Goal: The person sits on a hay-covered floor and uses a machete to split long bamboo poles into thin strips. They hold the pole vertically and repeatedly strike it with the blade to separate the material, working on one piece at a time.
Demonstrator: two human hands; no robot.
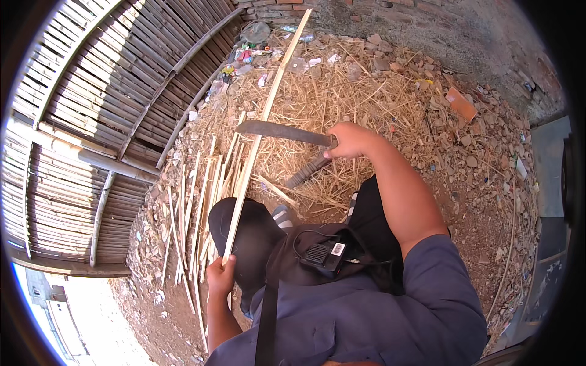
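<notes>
My left hand (221, 276) is closed round the lower end of a long pale bamboo strip (245, 180). The strip slants up and away across my left knee, its far end near the brick wall. In my right hand (353, 140) is a machete (284, 131), gripped near the base of its blade. The dark blade points left and lies across the strip; I cannot tell whether it presses into it. Below that hand a dark, ribbed handle-like piece (307, 171) slants down toward the straw; whether it belongs to the machete is unclear.
Several split bamboo strips (196, 210) lie on the ground to my left. Shavings (332, 100) cover the ground ahead, with rubble and litter. A bamboo-slat wall (97, 122) stands left, a brick wall (421, 27) at the back. A black device (323, 255) rests on my lap.
</notes>
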